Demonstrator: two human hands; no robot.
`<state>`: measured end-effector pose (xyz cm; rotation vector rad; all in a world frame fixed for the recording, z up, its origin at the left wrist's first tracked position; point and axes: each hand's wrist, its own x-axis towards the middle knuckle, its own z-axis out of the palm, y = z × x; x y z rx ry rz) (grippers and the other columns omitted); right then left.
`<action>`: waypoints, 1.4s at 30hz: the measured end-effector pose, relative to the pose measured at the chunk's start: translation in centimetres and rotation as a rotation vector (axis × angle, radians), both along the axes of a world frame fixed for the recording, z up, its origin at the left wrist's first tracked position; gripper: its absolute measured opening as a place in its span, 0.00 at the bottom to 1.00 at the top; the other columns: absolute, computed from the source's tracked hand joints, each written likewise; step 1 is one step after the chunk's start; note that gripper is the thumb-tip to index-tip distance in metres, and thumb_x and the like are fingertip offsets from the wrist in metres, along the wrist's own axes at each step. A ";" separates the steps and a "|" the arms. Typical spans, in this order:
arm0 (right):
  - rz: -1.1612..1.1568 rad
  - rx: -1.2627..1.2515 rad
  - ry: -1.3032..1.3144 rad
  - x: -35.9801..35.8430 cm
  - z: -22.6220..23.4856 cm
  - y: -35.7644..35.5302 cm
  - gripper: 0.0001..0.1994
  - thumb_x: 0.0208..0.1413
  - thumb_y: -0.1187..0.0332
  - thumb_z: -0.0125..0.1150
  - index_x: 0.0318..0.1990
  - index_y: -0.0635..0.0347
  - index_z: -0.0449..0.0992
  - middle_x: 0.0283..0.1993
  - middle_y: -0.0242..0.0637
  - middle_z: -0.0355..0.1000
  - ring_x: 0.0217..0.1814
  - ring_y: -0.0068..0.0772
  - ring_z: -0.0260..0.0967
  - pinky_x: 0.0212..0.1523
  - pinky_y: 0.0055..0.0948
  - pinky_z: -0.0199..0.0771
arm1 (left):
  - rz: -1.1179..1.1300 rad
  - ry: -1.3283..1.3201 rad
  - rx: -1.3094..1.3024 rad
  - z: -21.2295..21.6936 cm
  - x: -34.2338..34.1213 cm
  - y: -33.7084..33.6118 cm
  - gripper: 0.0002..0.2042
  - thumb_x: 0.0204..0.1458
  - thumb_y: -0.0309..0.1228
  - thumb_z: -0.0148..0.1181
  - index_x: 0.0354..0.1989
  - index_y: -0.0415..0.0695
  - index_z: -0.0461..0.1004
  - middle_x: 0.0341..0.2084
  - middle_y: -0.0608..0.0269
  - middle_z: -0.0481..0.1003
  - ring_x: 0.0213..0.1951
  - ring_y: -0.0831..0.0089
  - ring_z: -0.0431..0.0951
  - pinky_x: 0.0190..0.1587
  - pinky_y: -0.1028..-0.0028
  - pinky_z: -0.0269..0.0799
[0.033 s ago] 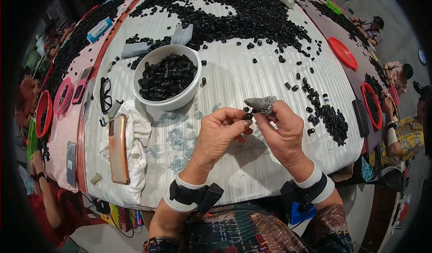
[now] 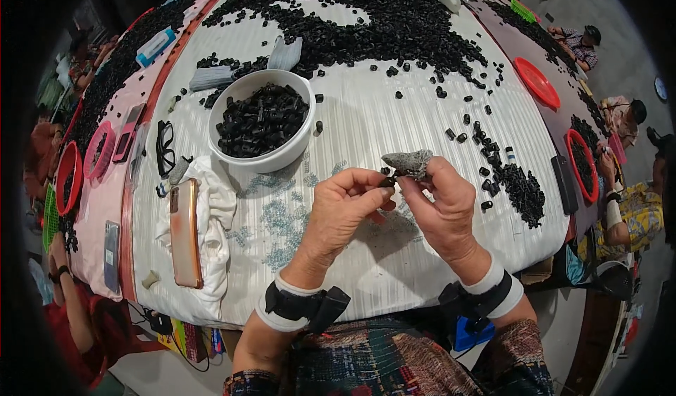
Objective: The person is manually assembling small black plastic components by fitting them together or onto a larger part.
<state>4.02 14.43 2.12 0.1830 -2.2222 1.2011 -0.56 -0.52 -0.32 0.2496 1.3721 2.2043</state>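
Over the near middle of the table, my two hands meet at the fingertips. My left hand (image 2: 336, 209) pinches a small black plastic part (image 2: 387, 182) between thumb and forefinger. Closed just to its right, my right hand (image 2: 449, 202) wears a grey fabric finger cover (image 2: 407, 163) on one finger, its tip pointing left. A tiny dark piece shows at the right thumb's tip, too small to make out. Thin clear-blue springs (image 2: 282, 216) lie scattered on the cloth left of my hands. A white bowl (image 2: 264, 161) of black plastic parts stands beyond them.
Black parts form a large heap (image 2: 394, 22) at the far side; a smaller pile (image 2: 522, 195) lies right. On the left are eyeglasses (image 2: 165, 148), a phone in a clear case (image 2: 184, 234) and a white cloth (image 2: 215, 206). Other people sit at both neighbouring tables.
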 end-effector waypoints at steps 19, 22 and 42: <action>-0.005 0.167 0.021 0.1 0.4 -0.6 0.10 0.40 0.85 0.57 0.33 0.65 0.72 0.27 0.41 0.68 0.26 0.36 0.70 0.26 0.27 0.69 | 0.048 0.027 -0.072 0.0 0.1 0.0 0.08 0.50 0.25 0.60 0.37 0.35 0.74 0.27 0.60 0.78 0.30 0.75 0.79 0.27 0.82 0.74; -0.016 0.215 0.021 0.3 0.3 -0.7 0.11 0.40 0.85 0.57 0.34 0.65 0.71 0.28 0.42 0.68 0.26 0.38 0.69 0.26 0.29 0.69 | 0.049 0.004 -0.093 0.2 0.1 0.1 0.08 0.50 0.26 0.60 0.36 0.35 0.74 0.27 0.60 0.78 0.30 0.75 0.79 0.26 0.82 0.74; 0.101 0.396 -0.022 -0.1 0.1 -0.6 0.21 0.36 0.72 0.67 0.40 0.69 0.68 0.39 0.46 0.64 0.35 0.41 0.67 0.32 0.31 0.71 | 0.063 -0.206 0.049 -0.1 -0.1 -0.1 0.06 0.47 0.26 0.57 0.31 0.36 0.74 0.24 0.60 0.76 0.26 0.77 0.77 0.28 0.81 0.73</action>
